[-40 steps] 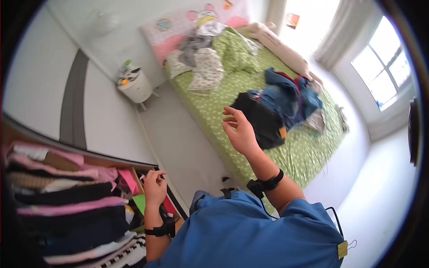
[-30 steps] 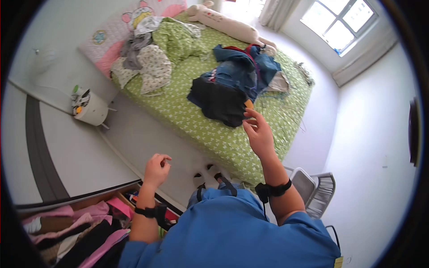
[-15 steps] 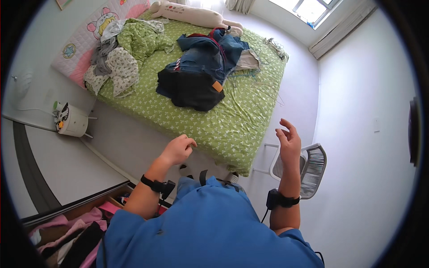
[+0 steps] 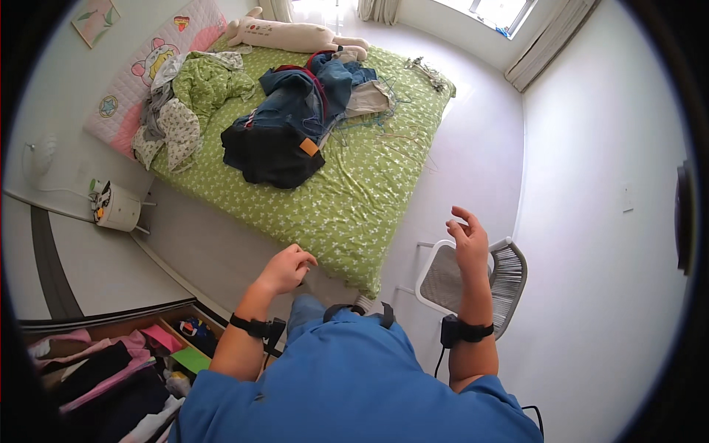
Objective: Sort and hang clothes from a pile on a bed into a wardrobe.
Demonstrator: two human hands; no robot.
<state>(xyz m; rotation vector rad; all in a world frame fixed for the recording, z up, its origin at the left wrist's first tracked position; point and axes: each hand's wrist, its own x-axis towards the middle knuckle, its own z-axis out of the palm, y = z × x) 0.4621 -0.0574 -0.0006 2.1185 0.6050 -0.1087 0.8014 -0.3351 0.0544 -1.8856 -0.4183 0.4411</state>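
Both my hands hang in the air with nothing seen in them. My left hand point(image 4: 286, 270), its fingers loosely bent, is just off the near corner of the bed point(image 4: 336, 255), which has a green patterned cover. My right hand point(image 4: 470, 240) is raised beside the chair point(image 4: 441, 279), thumb and fingers apart. On the bed lie a black garment point(image 4: 269, 156) with an orange-brown patch, blue denim clothes point(image 4: 286, 103) heaped behind it, and a beige cloth point(image 4: 369, 98). A wrist device is strapped on each forearm.
Behind my left side is an open drawer point(image 4: 159, 319) of clothes. A small white round cabinet point(image 4: 120, 208) stands left of the bed. Bunched bedding point(image 4: 210, 85) and a long plush pillow point(image 4: 295, 37) lie on the bed. Thin cords or hangers point(image 4: 428, 72) lie near its far right corner.
My body has turned and shifted right, so the bed and clothes sit further left in view and more of the drawer shows. Both hands stay raised and empty.
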